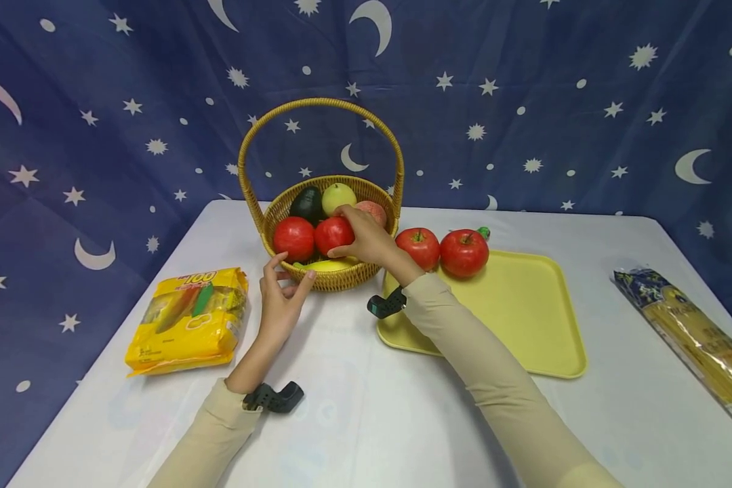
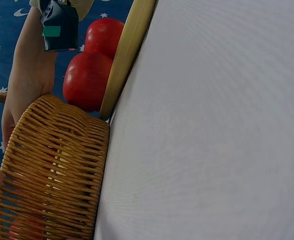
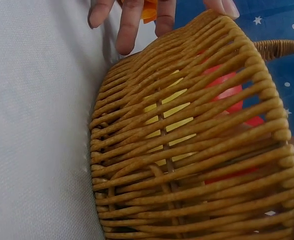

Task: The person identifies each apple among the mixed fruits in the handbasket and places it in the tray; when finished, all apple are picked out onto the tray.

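In the head view, a wicker basket (image 1: 349, 278) with a tall looped handle stands on the white table (image 1: 354, 413), just left of centre in the upper half of the frame. The person's right hand (image 1: 369, 237) reaches over its right side and grips a red fruit (image 1: 331, 234), thumb at the lower edge and fingers over the top; the fruit is inside the basket, near the middle of its front part. The left hand (image 1: 278, 298) is at the front left of the basket, its fingers and thumb spread apart, touching the rim. The right wrist view shows one fingertip on the rim and other fingers outside the weave.

Beside the gripped fruit, to its left, lies a second red fruit (image 1: 293, 239). Behind them are a dark green fruit (image 1: 307, 205), a pale green fruit (image 1: 338, 196) and a pinkish fruit (image 1: 375, 211); a yellow fruit (image 1: 332, 265) lies along the front.

Right of the basket, two red apples (image 1: 464, 253) sit side by side at the upper left of a yellow tray (image 1: 524, 312), with a small green object (image 1: 484, 232) partly hidden behind them. A yellow packet (image 1: 189, 322) lies at the left of the frame, a long pasta packet (image 1: 695, 332) at the far right. A blue cloth (image 1: 524, 68) with moons and stars hangs behind.
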Motion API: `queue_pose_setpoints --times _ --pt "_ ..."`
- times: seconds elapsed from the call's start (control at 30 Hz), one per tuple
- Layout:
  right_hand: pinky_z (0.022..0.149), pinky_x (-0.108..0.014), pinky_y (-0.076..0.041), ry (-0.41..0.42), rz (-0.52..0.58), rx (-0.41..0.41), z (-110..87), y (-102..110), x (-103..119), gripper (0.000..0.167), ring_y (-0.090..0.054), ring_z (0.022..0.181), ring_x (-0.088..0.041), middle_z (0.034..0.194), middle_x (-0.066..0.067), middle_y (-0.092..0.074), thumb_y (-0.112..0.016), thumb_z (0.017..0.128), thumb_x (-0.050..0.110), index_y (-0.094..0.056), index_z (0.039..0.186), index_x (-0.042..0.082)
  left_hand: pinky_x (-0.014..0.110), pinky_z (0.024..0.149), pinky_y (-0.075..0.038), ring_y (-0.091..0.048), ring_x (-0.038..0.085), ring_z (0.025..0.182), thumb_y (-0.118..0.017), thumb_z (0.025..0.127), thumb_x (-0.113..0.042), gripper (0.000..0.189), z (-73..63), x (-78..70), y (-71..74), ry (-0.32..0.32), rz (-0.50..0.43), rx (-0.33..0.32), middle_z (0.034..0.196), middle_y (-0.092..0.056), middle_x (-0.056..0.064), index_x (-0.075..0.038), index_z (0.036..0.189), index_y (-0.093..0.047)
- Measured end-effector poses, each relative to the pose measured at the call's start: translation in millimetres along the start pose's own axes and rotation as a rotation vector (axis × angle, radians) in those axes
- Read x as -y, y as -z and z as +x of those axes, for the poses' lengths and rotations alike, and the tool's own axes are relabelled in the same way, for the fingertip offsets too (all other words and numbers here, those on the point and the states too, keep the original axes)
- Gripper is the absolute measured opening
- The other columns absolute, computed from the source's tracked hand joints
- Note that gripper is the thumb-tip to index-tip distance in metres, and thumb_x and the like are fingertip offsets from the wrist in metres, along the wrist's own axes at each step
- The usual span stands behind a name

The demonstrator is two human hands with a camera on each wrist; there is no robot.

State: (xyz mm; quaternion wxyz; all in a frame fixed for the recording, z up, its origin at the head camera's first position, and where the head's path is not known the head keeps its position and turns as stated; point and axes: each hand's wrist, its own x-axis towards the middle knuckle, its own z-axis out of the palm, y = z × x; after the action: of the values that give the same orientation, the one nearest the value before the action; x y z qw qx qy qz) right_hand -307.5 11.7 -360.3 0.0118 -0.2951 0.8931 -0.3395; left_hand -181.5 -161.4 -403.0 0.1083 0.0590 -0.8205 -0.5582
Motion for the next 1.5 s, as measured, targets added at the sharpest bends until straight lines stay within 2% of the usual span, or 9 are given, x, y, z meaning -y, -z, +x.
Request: queue_pose_setpoints --times 0.2,0.33,0.43,0.57,0.73,1.0,1.23,1.5 --pt "0.108 -0.043 -0.038 0.043 0.027 -0.007 -4.1 4 -1 0.076 -0.047 0.128 -0.027 0.138 -0.012 -0.052 -0.083 0.079 0.03 -0.044 0.139 0.004 0.02 0.076 -0.046 -0.057 0.032 0.094 -0.062 0.097 -0.031 0.064 -0.1 -0.2 0.0 0.0 -0.008 0.0 0.125 -0.034 0.021 -0.017 0.147 -0.026" --pt "0.107 -0.045 -0.038 0.091 0.022 0.003 -6.7 7 -3 0.078 -0.046 0.128 -0.028 0.14 -0.012 -0.048 -0.083 0.079 0.031 -0.043 0.142 0.007 0.02 0.076 -0.046 -0.058 0.032 0.095 -0.062 0.097 -0.031 0.064 0.2 0.4 0.6 0.0 -0.004 0.0 0.126 -0.034 0.021 -0.017 0.147 -0.026" --pt "0.106 -0.047 -0.039 0.092 0.015 0.018 -8.4 7 -4 0.075 -0.047 0.125 -0.029 0.138 -0.013 -0.046 -0.082 0.08 0.032 -0.045 0.143 0.011 0.019 0.076 -0.046 -0.058 0.033 0.095 -0.062 0.097 -0.032 0.064 0.7 1.0 0.6 0.001 -0.004 0.002 0.126 -0.034 0.021 -0.017 0.147 -0.025" --pt "0.103 -0.046 -0.041 0.074 0.028 0.01 -9.4 6 -4 0.069 -0.049 0.121 -0.029 0.133 -0.013 -0.047 -0.081 0.08 0.033 -0.048 0.137 0.012 0.016 0.074 -0.045 -0.058 0.034 0.095 -0.062 0.097 -0.031 0.064 0.4 0.9 -0.3 0.0 -0.013 0.006 0.126 -0.034 0.021 -0.017 0.147 -0.025" --pt "0.101 -0.042 -0.044 0.096 0.094 -0.013 -8.7 4 -5 0.064 -0.051 0.121 -0.026 0.129 -0.009 -0.054 -0.081 0.081 0.032 -0.046 0.129 0.009 0.015 0.073 -0.045 -0.059 0.034 0.094 -0.062 0.097 -0.03 0.064 -0.5 0.4 -0.9 0.0 -0.015 0.002 0.126 -0.034 0.021 -0.017 0.147 -0.025" --pt "0.104 -0.047 -0.041 0.035 0.014 -0.024 -11.4 2 -3 0.081 -0.048 0.127 -0.029 0.142 -0.01 -0.046 -0.078 0.081 0.042 -0.038 0.145 0.012 0.015 0.073 -0.045 -0.059 0.034 0.096 -0.062 0.097 -0.031 0.064 -0.3 0.2 -0.7 0.006 -0.006 0.004 0.126 -0.034 0.021 -0.018 0.147 -0.024" --pt "0.101 -0.049 -0.043 0.007 0.001 -0.038 -14.3 0 -3 0.087 -0.051 0.122 -0.03 0.138 -0.011 -0.042 -0.081 0.076 0.043 -0.038 0.146 0.012 0.016 0.072 -0.046 -0.059 0.034 0.095 -0.062 0.097 -0.03 0.064 -1.0 0.9 -1.2 0.007 -0.004 0.009 0.126 -0.034 0.022 -0.017 0.147 -0.024" --pt "0.103 -0.048 -0.042 0.093 0.109 -0.002 -14.4 4 -5 0.089 -0.05 0.125 -0.028 0.14 -0.008 -0.046 -0.087 0.072 0.033 -0.039 0.144 0.012 0.016 0.072 -0.046 -0.059 0.034 0.095 -0.062 0.097 -0.029 0.064 -0.8 1.0 -1.1 -0.001 -0.005 0.005 0.126 -0.034 0.022 -0.017 0.147 -0.024"
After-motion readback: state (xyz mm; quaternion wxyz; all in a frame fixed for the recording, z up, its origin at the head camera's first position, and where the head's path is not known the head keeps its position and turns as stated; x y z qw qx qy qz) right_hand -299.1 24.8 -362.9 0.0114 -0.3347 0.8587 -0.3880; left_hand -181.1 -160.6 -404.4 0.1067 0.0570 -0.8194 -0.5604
